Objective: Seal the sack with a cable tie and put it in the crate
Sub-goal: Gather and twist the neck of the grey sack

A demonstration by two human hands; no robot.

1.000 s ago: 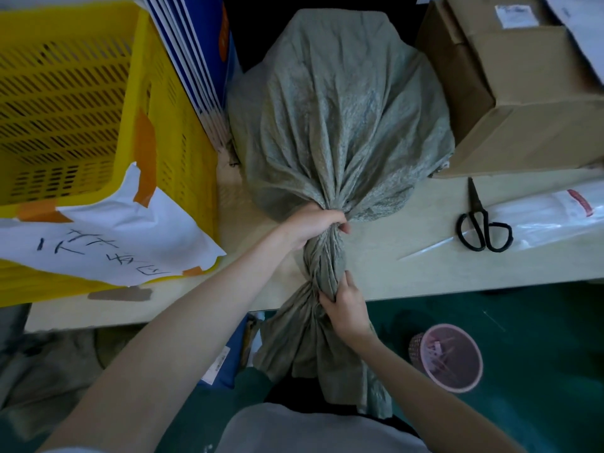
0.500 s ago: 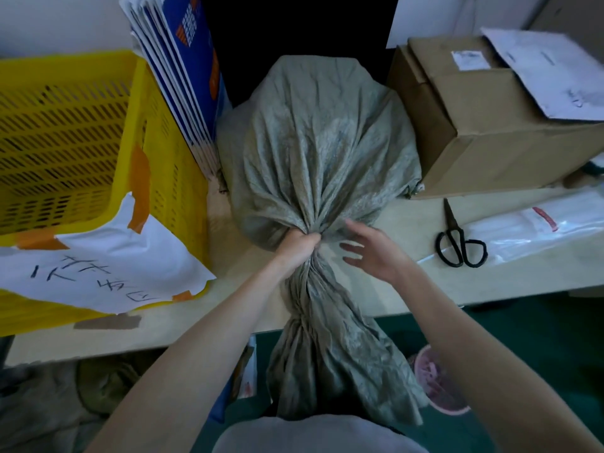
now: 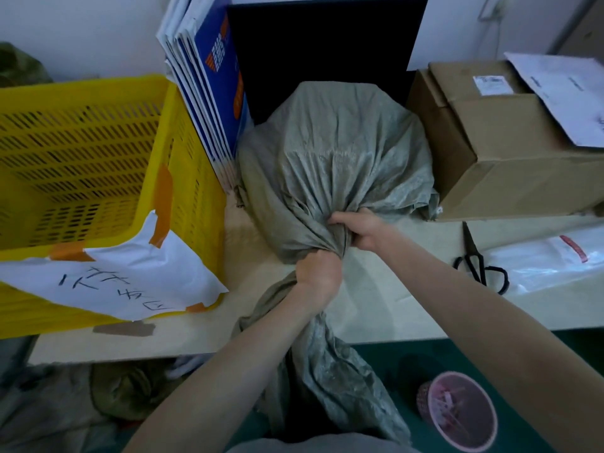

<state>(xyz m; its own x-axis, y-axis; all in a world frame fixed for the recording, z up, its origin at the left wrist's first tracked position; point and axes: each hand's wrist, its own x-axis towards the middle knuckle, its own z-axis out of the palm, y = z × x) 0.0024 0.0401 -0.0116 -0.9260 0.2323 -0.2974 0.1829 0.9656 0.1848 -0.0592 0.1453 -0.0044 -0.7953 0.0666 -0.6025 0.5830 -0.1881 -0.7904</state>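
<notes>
While the sack (image 3: 333, 165) lies on the table (image 3: 376, 299) between the yellow crate (image 3: 98, 178) on the left and a cardboard box (image 3: 510, 158) on the right, both hands work its gathered mouth. Left hand (image 3: 318, 274) is clenched round the twisted neck at the near side, probably to keep the bunch tight enough for a tie. Right hand (image 3: 361, 232), just beyond it, curls its fingers into the folds, likely pulling slack cloth toward the neck. Loose sack end hangs off the near table edge. No cable tie shows; scissors (image 3: 480, 263) lie to the right, perhaps for trimming it later.
</notes>
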